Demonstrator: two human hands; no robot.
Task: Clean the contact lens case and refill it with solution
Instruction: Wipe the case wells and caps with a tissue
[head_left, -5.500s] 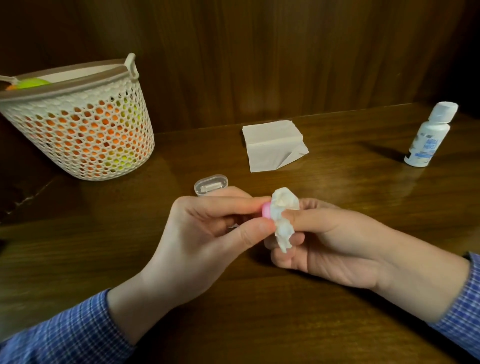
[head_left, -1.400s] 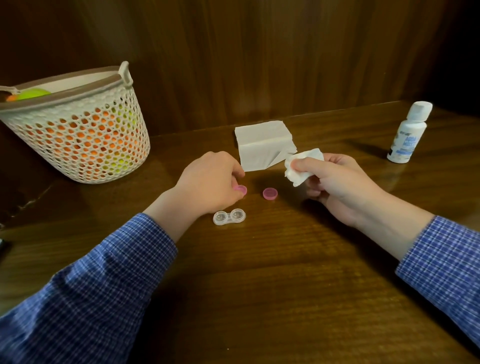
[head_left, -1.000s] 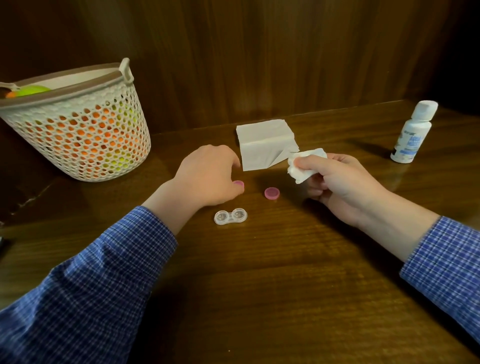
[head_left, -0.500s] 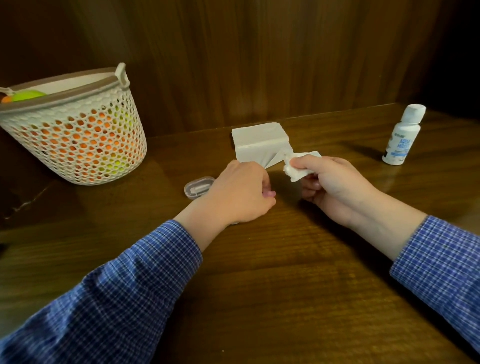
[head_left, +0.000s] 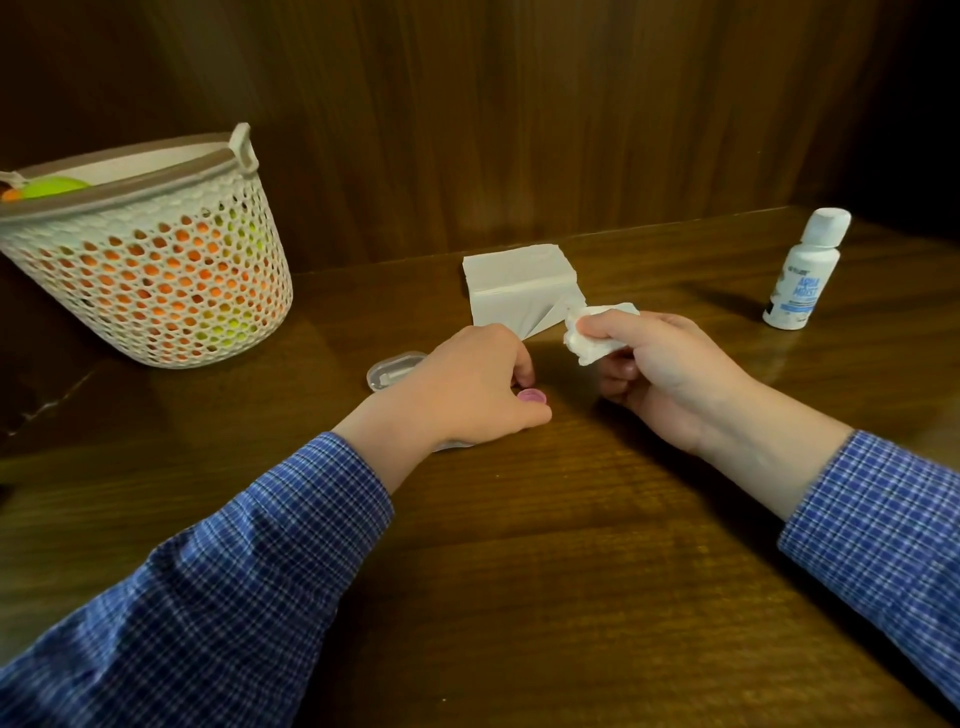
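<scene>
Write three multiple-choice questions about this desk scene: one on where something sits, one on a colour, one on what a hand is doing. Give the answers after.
1. Where does the solution bottle stand?
A. Far right of the table
B. Inside the basket
C. On the folded tissue

2. What colour is the small cap at the left hand?
A. Green
B. Pink
C. Black

3. What is the right hand doing?
A. Lying flat and empty
B. Gripping the bottle
C. Pinching a crumpled tissue

Answers:
1. A: the bottle is upright near the table's right edge, apart from the basket and the folded tissue.
2. B: a pink disc shows by the left hand's fingertips.
3. C: the crumpled tissue sits between its thumb and fingers.
</scene>
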